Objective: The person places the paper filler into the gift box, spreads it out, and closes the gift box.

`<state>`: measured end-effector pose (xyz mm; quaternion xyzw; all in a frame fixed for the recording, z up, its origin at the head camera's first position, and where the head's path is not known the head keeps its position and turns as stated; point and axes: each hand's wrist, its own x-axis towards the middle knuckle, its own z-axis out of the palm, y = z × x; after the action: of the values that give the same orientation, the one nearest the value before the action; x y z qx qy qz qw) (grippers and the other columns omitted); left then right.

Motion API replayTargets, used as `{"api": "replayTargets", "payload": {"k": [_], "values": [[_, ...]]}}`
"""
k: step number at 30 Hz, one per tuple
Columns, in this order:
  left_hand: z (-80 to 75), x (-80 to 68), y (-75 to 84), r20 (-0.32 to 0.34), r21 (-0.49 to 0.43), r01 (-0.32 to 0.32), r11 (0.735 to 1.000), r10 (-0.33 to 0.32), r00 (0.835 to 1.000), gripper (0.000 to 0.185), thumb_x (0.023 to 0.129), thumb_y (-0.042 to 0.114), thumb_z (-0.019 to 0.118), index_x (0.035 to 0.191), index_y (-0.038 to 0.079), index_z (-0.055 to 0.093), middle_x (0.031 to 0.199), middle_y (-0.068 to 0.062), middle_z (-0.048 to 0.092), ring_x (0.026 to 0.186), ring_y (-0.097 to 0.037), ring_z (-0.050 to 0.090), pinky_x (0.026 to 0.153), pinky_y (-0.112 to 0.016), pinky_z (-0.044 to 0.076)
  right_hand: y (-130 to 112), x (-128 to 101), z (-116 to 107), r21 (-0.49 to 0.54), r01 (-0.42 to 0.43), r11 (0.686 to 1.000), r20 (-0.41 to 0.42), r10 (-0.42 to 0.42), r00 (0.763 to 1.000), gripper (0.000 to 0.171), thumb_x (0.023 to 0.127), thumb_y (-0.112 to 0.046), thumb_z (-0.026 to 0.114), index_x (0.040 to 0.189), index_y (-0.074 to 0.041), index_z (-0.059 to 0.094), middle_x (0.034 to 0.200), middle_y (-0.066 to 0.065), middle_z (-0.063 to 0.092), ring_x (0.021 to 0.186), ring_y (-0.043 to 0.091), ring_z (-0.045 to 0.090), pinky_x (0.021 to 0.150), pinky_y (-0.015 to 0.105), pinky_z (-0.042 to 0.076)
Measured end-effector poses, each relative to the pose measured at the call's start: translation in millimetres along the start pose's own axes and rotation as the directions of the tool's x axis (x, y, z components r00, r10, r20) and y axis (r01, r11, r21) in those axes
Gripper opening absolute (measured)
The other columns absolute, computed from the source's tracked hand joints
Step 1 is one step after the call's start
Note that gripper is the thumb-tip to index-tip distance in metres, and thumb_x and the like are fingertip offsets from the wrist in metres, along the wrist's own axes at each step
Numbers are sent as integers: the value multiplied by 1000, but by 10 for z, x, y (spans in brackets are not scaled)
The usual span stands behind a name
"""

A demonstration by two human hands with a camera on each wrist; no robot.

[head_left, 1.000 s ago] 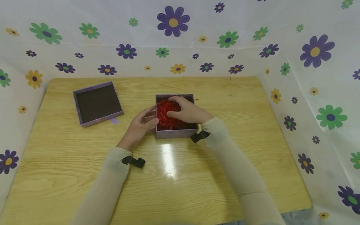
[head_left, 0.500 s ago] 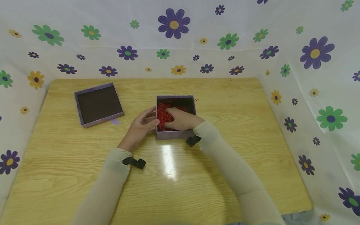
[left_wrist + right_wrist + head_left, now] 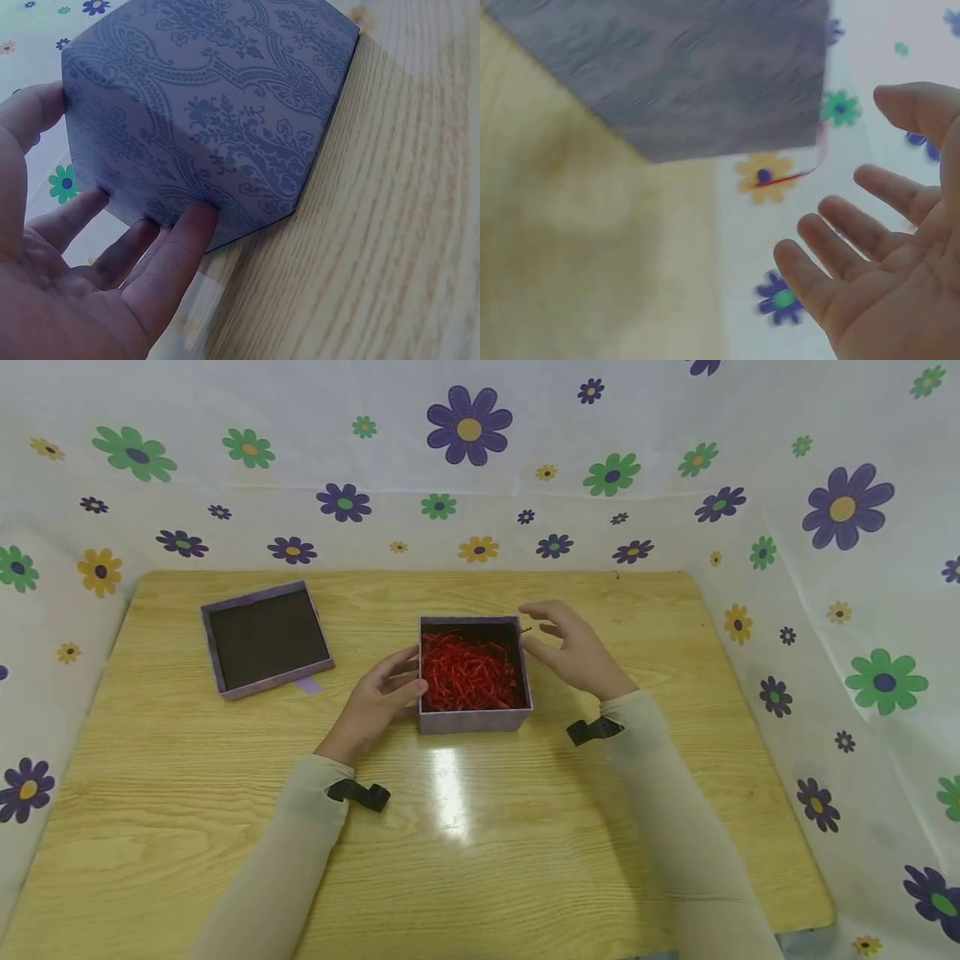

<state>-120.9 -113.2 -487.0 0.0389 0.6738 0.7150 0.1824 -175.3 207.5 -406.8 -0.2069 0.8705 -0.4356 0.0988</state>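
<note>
A purple patterned box (image 3: 472, 720) stands mid-table, filled with red shredded paper (image 3: 468, 671). My left hand (image 3: 378, 693) lies against its left wall with straight fingers; in the left wrist view the fingers (image 3: 169, 255) touch the box (image 3: 217, 105). To the right of the box, just above the table, hovers my right hand (image 3: 573, 647), fingers spread and holding nothing. The right wrist view shows that open hand (image 3: 885, 255) apart from the box (image 3: 682, 67), with one red strand (image 3: 784, 178) at the box's corner.
The box's lid (image 3: 264, 639) lies upside down at the back left of the wooden table (image 3: 465, 860), a purple ribbon tab (image 3: 306, 684) at its front edge. White flowered sheeting (image 3: 862, 610) walls in the table on the left, back and right.
My right hand has come out of the box, where it was pressing on the red paper, and moved to the box's right side. The left hand has stayed on the box's left wall.
</note>
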Motion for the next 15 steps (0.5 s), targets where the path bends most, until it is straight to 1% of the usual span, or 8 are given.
{"api": "replayTargets", "payload": {"k": [1, 3, 6, 8, 11, 13, 15], "values": [[-1, -1, -1, 2, 0, 1, 1000, -1, 1000, 68, 99, 34, 72, 159, 26, 41, 157, -7, 44, 141, -28, 48, 106, -43, 53, 88, -9, -20, 41, -26, 999, -27, 27, 999, 53, 105, -24, 63, 152, -6, 48, 154, 13, 47, 143, 32, 43, 120, 47, 37], [-4, -2, -5, 3, -4, 6, 1000, -6, 1000, 68, 99, 35, 72, 159, 27, 41, 156, -6, 44, 140, -28, 48, 105, -44, 53, 236, -17, -33, 115, -73, 991, -49, 80, 996, 55, 105, -22, 63, 155, -5, 44, 157, 15, 43, 146, 31, 40, 121, 46, 36], [-10, 0, -13, 6, -17, 11, 1000, -11, 1000, 69, 99, 35, 72, 160, 27, 41, 157, -6, 44, 140, -28, 48, 105, -45, 53, 361, 12, 0, 193, -110, 975, -29, 118, 993, 55, 106, -17, 61, 155, -2, 42, 158, 17, 42, 145, 33, 43, 118, 48, 39], [-11, 2, -17, 7, -20, 12, 1000, -12, 1000, 69, 99, 36, 73, 160, 27, 41, 157, -7, 44, 141, -28, 48, 105, -46, 53, 391, 52, 37, 195, -116, 974, -27, 123, 992, 50, 106, -15, 61, 152, -3, 46, 153, 17, 49, 139, 34, 50, 115, 49, 44], [-12, 5, -20, 8, -18, 9, 1000, -9, 1000, 69, 99, 36, 73, 160, 26, 41, 157, -7, 44, 141, -28, 48, 105, -45, 53, 387, 109, 80, 144, -118, 982, -60, 128, 990, 40, 105, -14, 63, 143, -4, 56, 139, 16, 62, 124, 33, 61, 107, 47, 50], [-9, 6, -17, 8, -15, 6, 1000, -6, 1000, 69, 99, 35, 73, 160, 25, 41, 157, -7, 44, 141, -28, 47, 106, -46, 52, 344, 125, 81, 115, -132, 985, -100, 143, 985, 30, 103, -15, 66, 132, -4, 64, 127, 15, 68, 112, 30, 67, 100, 43, 54], [-9, 7, -14, 8, -13, 5, 1000, -5, 1000, 69, 100, 34, 72, 160, 25, 40, 157, -8, 43, 141, -29, 47, 107, -47, 52, 306, 128, 66, 111, -144, 983, -133, 158, 978, 23, 102, -16, 68, 122, -4, 69, 118, 13, 72, 103, 25, 69, 94, 38, 56]]}}
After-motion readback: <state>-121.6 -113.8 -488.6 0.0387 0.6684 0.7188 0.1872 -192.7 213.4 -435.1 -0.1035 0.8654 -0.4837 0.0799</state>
